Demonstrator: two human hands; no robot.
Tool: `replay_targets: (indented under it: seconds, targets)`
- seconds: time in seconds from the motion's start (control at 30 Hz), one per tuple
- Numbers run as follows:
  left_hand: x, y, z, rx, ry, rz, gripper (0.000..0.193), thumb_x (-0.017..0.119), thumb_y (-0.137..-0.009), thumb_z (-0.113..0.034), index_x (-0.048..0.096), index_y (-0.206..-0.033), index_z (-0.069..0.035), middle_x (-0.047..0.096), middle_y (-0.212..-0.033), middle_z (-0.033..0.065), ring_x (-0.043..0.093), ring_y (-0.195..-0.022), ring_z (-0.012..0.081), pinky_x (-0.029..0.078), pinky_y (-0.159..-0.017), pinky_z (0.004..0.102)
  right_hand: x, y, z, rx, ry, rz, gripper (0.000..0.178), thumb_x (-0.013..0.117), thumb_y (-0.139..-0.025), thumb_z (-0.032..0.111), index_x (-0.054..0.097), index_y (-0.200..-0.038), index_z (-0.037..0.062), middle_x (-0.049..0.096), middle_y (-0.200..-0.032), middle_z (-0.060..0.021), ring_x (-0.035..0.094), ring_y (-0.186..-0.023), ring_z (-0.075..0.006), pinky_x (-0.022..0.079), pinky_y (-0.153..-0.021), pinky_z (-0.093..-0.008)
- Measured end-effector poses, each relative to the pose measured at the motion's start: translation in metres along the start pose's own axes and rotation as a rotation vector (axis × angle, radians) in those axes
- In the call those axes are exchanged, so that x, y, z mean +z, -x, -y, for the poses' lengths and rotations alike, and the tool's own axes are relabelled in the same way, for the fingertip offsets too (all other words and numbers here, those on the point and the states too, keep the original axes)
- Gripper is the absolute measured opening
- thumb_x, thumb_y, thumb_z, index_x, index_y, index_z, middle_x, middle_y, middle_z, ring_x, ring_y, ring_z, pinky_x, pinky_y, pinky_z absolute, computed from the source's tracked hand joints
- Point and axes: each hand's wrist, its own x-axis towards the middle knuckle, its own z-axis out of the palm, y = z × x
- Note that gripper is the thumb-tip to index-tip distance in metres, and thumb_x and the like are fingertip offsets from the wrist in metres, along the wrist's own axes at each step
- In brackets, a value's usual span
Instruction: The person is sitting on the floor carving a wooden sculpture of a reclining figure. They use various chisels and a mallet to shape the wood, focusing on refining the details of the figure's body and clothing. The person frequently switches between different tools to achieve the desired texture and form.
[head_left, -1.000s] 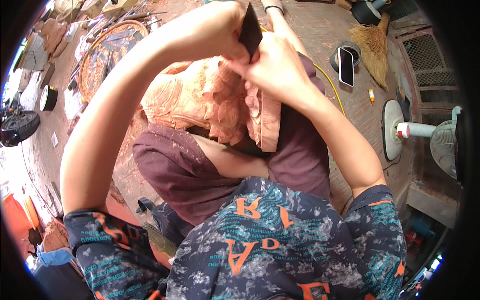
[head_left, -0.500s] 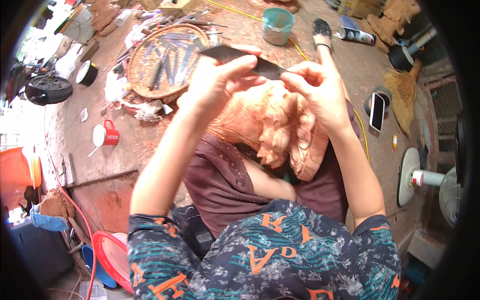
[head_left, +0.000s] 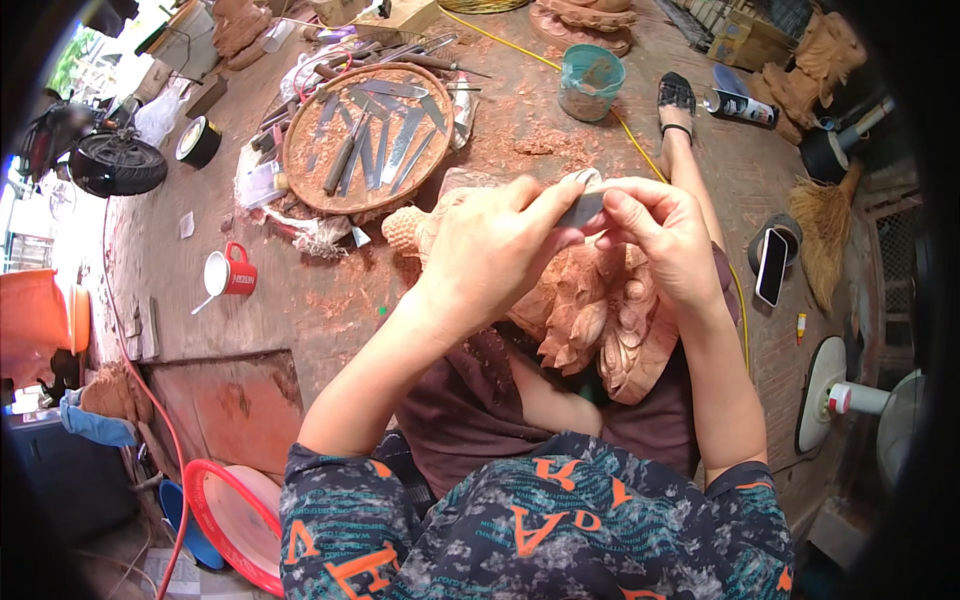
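Note:
Both hands meet above a carved reddish-brown wooden sculpture (head_left: 640, 340), which rests across my lap. Between them is a small dark grey piece of sandpaper (head_left: 580, 209), mostly covered by fingers. My left hand (head_left: 500, 240) is closed around its left part, back of the hand upward. The thumb and fingers of my right hand (head_left: 660, 225) pinch its other end. Knobbly carving shows on the sculpture beside my left wrist; its middle is hidden beneath the hands.
Ahead to the left, a round woven tray (head_left: 300, 190) holds several flat blades and files. A teal bucket (head_left: 592, 85) stands farther off. A red mug (head_left: 240, 272) sits at left; a phone (head_left: 771, 267), a straw broom (head_left: 822, 240) and a fan (head_left: 822, 395) are at right.
The sandpaper was a wide dark strip stretched between separated hands; now only a small part shows. My left hand has moved right and lower, close against the right hand. The view has shifted.

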Motion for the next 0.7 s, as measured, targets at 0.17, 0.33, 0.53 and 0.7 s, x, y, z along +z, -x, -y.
replay_targets:
  seconds: [0.17,0.33,0.53,0.7]
  targets:
    - [0.002,0.009,0.073,-0.157,0.198,-0.021,0.036,0.073,-0.089,-0.026,0.067,-0.116,-0.003,0.073,-0.1,0.0181,0.072,-0.088,0.0309,0.057,-0.075,0.0366,0.003,0.004,0.001,-0.015,0.066,-0.071,0.024,0.055,-0.103,0.014,0.068,-0.114,-0.0041,0.072,-0.097,-0.0096,0.07,-0.089,-0.0142,0.056,-0.075,-0.025]
    - [-0.008,0.024,0.239,-0.751,-0.569,-0.011,0.044,0.076,-0.085,-0.03,0.061,-0.119,-0.006,0.069,-0.111,0.0189,0.068,-0.101,0.037,0.054,-0.086,0.0475,0.005,0.025,0.003,-0.262,0.1,-0.262,0.021,0.057,-0.101,0.01,0.068,-0.113,-0.004,0.072,-0.098,-0.0097,0.069,-0.089,-0.0146,0.055,-0.075,-0.0261]
    - [0.004,0.053,0.341,-0.834,-0.68,0.183,0.056,0.077,-0.082,-0.036,0.059,-0.127,-0.008,0.069,-0.116,0.02,0.066,-0.108,0.0384,0.052,-0.092,0.0481,-0.017,0.056,0.001,-0.344,0.089,-0.512,0.018,0.058,-0.1,0.005,0.067,-0.112,-0.0035,0.07,-0.099,-0.0064,0.066,-0.083,-0.0092,0.053,-0.076,-0.0227]
    - [-0.025,0.001,0.227,-0.761,-0.393,-0.027,0.04,0.077,-0.085,-0.024,0.066,-0.114,0.001,0.072,-0.092,0.0132,0.068,-0.078,0.0236,0.051,-0.073,0.0346,-0.041,0.073,0.003,-0.348,0.051,-0.608,0.019,0.058,-0.101,0.009,0.066,-0.113,-0.0032,0.07,-0.096,-0.0064,0.066,-0.083,-0.0096,0.054,-0.075,-0.0228]
